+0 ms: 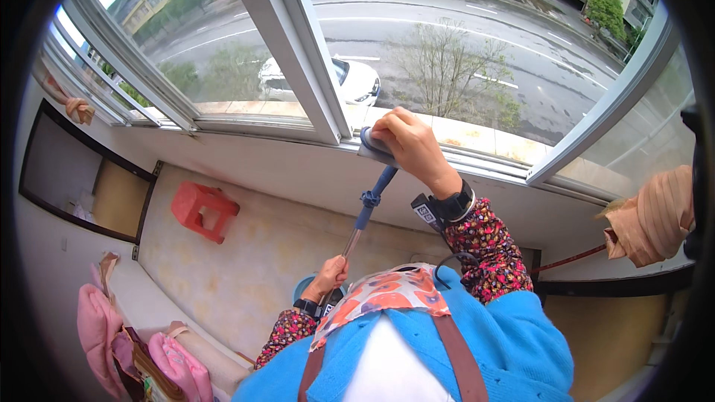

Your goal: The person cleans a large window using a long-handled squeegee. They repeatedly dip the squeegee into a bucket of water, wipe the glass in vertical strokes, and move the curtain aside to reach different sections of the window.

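Nearest the camera: the wearer's blue cardigan (pixel 514 335) and patterned apron (pixel 402 289). Beyond them, a long-handled cleaning tool slants up from the wearer's left side to the open window; its pole (pixel 351 242) is bare metal below, with a blue sleeve and collar (pixel 370 199) above. Its flat head (pixel 378 147) is at the window track (pixel 469 158); contact with the track cannot be confirmed.

Left hand (pixel 329 274): grip closed around the metal pole, low down. Right hand (pixel 410 145): fingers bent over the flat head, grip closed on it; the palm side is hidden.

Handling (judged): pole light and stiff, probably slippery if wet; the head perhaps padded, and likely to swivel where it joins the pole. Best holds: the metal shaft for steering, the head's back or edges for pressing. Nothing about it looks fragile.

Surroundings: a red plastic stool (pixel 205 210) on the floor (pixel 246 253), pink bedding (pixel 98 331) at lower left, a tied curtain (pixel 652 216) at right.
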A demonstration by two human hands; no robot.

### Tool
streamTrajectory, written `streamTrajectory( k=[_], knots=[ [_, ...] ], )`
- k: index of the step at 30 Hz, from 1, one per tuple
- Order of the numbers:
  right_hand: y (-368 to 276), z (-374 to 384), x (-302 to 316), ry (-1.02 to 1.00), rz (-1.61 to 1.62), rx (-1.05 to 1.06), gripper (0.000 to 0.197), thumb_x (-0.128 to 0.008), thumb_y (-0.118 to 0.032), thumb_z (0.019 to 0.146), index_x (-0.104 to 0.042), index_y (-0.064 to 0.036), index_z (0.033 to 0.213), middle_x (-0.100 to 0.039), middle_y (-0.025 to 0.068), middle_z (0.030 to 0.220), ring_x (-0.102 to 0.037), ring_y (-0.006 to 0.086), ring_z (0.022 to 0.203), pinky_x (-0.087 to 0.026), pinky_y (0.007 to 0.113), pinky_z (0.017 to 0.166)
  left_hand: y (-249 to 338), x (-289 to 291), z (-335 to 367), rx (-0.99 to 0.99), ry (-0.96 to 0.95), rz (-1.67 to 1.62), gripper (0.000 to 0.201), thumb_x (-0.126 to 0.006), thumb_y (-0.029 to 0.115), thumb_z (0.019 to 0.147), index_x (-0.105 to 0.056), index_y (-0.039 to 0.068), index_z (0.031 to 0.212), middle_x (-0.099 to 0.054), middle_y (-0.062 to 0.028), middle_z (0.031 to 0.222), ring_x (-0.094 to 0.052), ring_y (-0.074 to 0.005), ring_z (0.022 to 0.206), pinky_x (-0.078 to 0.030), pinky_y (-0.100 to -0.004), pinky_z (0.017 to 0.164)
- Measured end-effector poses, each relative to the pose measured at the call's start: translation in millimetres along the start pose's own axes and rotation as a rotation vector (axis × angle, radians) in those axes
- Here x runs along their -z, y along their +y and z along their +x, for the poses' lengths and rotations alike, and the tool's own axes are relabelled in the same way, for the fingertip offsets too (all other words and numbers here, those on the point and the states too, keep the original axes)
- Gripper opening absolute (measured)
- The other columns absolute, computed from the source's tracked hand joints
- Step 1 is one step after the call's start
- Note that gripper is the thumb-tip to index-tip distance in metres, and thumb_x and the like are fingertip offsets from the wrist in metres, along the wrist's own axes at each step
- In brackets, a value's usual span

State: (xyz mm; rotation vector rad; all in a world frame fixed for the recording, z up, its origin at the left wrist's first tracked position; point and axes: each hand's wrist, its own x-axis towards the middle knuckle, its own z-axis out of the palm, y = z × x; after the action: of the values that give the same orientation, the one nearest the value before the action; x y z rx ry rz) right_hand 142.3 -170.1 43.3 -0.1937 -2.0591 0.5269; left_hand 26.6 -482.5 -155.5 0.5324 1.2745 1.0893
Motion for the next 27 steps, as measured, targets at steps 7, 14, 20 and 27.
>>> streamTrajectory(
  k=[7, 14, 20, 27],
  knots=[
    [45, -8, 2, 0.241, 0.529, -0.564, 0.020, -0.056, -0.021, 0.093, -0.055, -0.0022, 0.085, -0.053, 0.0020, 0.070, -0.054, 0.0129, 0.064, -0.044, 0.026, 0.059, 14, -17, 23, 0.000, -0.092, -0.014, 0.046, -0.043, 0.054, 0.093, -0.043, 0.010, 0.077, -0.035, 0.0049, 0.056, -0.027, -0.0036, 0.042, -0.022, -0.0199, 0.037],
    [82, 0, 64, 0.514, 0.879, -0.514, 0.022, -0.046, -0.025, 0.098, -0.050, -0.0062, 0.089, -0.048, 0.0002, 0.074, -0.046, 0.0072, 0.060, -0.042, 0.021, 0.053, 12, -9, 21, 0.062, -0.103, -0.071, 0.047, -0.041, 0.052, 0.094, -0.042, 0.008, 0.077, -0.032, 0.0035, 0.055, -0.025, -0.0046, 0.042, -0.022, -0.0197, 0.036],
    [77, -22, 64, 0.246, 0.651, -0.556, 0.029, -0.048, -0.024, 0.098, -0.052, -0.0045, 0.078, -0.041, -0.0058, 0.059, -0.037, 0.0033, 0.051, -0.030, 0.019, 0.046, 7, -6, 24, 0.061, -0.111, -0.155, 0.046, -0.041, 0.052, 0.094, -0.042, 0.008, 0.077, -0.033, 0.0029, 0.055, -0.025, -0.0050, 0.042, -0.023, -0.0198, 0.036],
    [72, -36, 57, 0.017, 0.383, -0.526, 0.012, -0.067, -0.012, 0.085, -0.064, -0.0005, 0.087, -0.062, 0.0003, 0.074, -0.055, 0.0059, 0.065, -0.045, 0.022, 0.058, 7, -3, 24, 0.054, -0.136, -0.231, 0.046, -0.040, 0.051, 0.094, -0.042, 0.008, 0.078, -0.034, 0.0024, 0.055, -0.025, -0.0056, 0.041, -0.024, -0.0203, 0.036]
  ],
)
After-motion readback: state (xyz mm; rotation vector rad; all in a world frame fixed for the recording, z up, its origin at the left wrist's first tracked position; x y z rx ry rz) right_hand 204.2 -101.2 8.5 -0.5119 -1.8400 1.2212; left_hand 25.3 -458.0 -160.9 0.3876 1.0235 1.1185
